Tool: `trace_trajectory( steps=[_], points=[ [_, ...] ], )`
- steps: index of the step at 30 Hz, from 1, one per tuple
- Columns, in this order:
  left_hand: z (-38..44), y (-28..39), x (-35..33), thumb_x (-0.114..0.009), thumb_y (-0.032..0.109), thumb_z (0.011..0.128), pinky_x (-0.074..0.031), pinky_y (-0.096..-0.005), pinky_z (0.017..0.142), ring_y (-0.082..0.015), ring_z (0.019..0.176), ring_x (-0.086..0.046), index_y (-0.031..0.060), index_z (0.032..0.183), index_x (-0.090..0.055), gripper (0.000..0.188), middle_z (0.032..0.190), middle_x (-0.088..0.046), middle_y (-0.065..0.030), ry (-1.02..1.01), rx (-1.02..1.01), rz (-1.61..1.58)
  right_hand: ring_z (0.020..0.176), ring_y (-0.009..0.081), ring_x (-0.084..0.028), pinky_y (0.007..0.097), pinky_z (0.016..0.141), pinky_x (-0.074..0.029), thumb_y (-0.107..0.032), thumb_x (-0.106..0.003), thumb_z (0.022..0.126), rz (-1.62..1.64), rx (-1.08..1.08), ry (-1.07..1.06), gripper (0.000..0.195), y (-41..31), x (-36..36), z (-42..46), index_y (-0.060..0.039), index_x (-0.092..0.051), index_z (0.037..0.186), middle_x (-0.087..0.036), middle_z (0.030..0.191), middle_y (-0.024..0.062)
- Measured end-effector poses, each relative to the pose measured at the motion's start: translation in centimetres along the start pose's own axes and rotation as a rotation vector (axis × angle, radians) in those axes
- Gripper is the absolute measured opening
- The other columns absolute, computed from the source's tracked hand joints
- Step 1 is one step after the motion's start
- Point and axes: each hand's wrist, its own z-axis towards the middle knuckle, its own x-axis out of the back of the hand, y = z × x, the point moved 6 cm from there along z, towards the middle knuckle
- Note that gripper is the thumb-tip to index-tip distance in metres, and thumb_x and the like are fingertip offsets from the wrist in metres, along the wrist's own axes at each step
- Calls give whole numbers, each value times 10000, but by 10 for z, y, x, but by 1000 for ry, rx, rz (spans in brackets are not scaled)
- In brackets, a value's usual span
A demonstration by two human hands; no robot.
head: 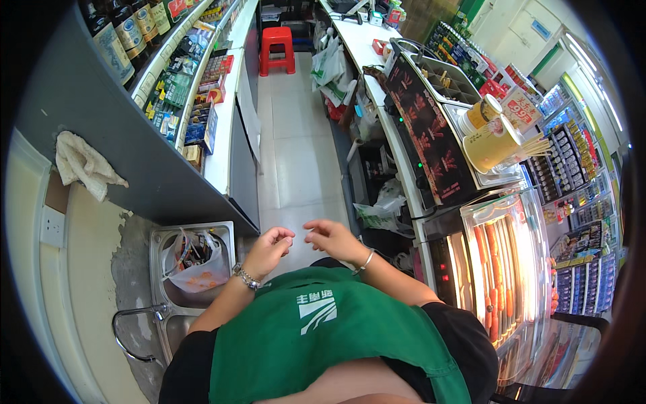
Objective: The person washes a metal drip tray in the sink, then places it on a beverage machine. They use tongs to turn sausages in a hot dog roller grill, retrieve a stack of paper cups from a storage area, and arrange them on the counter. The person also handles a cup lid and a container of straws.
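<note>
Both my hands hover in front of the green apron (323, 323), above the tiled floor (300, 156). My left hand (266, 251) has loosely bent fingers and nothing visible in it; a metal bracelet circles its wrist. Facing it across a small gap, my right hand (334, 241) has its thumb and fingers loosely apart and also holds nothing visible. A bangle is on the right wrist. Nearest the left hand is a steel sink (229, 252), where a translucent plastic bag (199, 278) with assorted small items sits in the basin.
A curved faucet (118, 323) and hanging cloth (86, 161) are at left, below shelves of bottles (126, 35) and small packs. Along the right counter stand a lit sausage roller (494, 283), a sectioned food cooker (449, 81) and paper cups (492, 144). A red stool (276, 48) stands down the aisle.
</note>
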Motion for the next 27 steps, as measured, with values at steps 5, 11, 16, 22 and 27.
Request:
trace_trajectory(
  steps=[5,11,16,22,27],
  points=[
    [19,25,14,-575,178,904,-461,-241,736,-84,786,-546,-5,1084,-569,257,919,-595,-26,-31,-93,381,705,98,-569,228,654,-467,-125,-588,872,22,10,166,304,-6,55,19,36,-557,1128,-630,844,37],
    [2,39,35,-572,313,884,-469,-374,831,-296,957,-586,29,1171,-545,405,1051,-583,-185,37,-138,938,758,108,-570,244,691,-479,-144,-581,894,-50,-44,12,276,-36,41,70,6,-567,1125,-632,891,53],
    [-28,13,72,-554,390,873,-456,-428,849,-356,988,-572,74,1218,-527,468,1063,-591,-201,213,134,1078,777,109,-576,248,700,-480,-143,-565,908,-129,-107,-452,278,-34,-27,85,-9,-559,1151,-640,926,53],
    [-60,-3,76,-541,399,886,-436,-423,897,-356,1034,-556,64,1231,-515,482,1105,-576,-202,368,183,951,736,98,-583,236,687,-481,-140,-557,915,-136,-166,-560,240,-33,-41,101,-23,-576,1124,-654,904,54],
    [-63,-12,62,-540,398,889,-435,-413,905,-353,1045,-555,67,1258,-498,498,1118,-568,-214,340,270,914,700,86,-567,225,660,-468,-133,-545,917,-158,-276,-542,222,-19,-38,116,-28,-577,1110,-653,899,49]
  ],
)
